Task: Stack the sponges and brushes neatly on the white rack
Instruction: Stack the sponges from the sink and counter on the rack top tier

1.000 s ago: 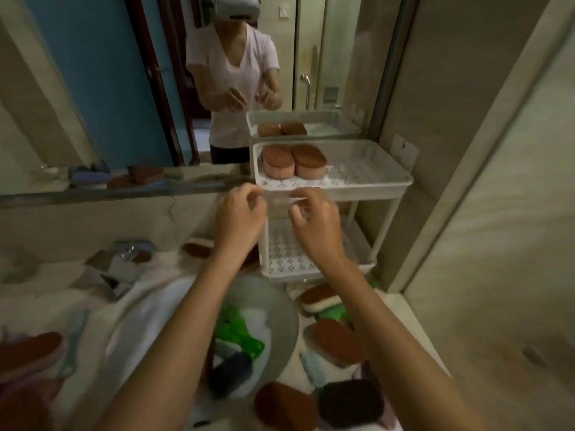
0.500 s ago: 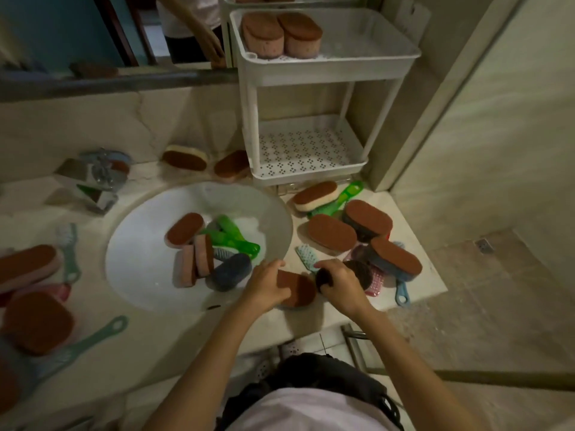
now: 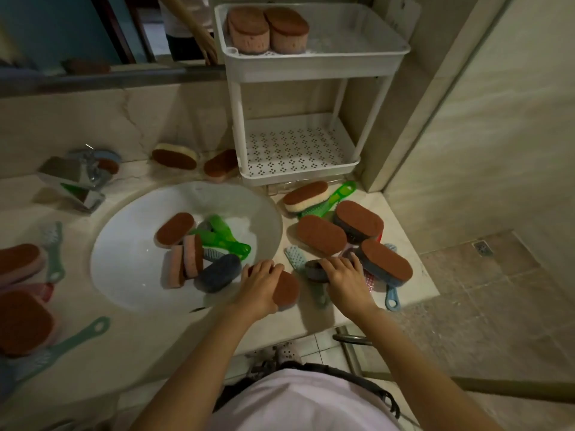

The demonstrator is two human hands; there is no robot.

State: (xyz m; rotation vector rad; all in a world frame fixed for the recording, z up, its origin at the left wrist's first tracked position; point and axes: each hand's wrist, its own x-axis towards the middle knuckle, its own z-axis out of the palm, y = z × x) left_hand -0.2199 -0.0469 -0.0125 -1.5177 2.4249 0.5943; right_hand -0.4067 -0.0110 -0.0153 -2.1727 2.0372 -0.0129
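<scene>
Foam-bodied, the brown-topped sponge on the worktop looks light and squashy, best pinched across its narrow sides. The left hand curls over it; the right hand grips a dark sponge.

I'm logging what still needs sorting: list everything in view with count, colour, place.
white rack: one, white, two tiers, at the counter's back.
rack sponges: two, pink, brown-topped, top tier.
basin: one, white.
basin sponges: four, pink, brown, dark blue.
green brushes: two, in basin; third by rack.
faucet: one, chrome, left of basin.
loose sponges: at least eight, brown-topped, around basin.
pale brushes: several, blue, teal, pink, on counter.
left hand: holds brown sponge, counter's front.
right hand: grips dark sponge beside it.
</scene>
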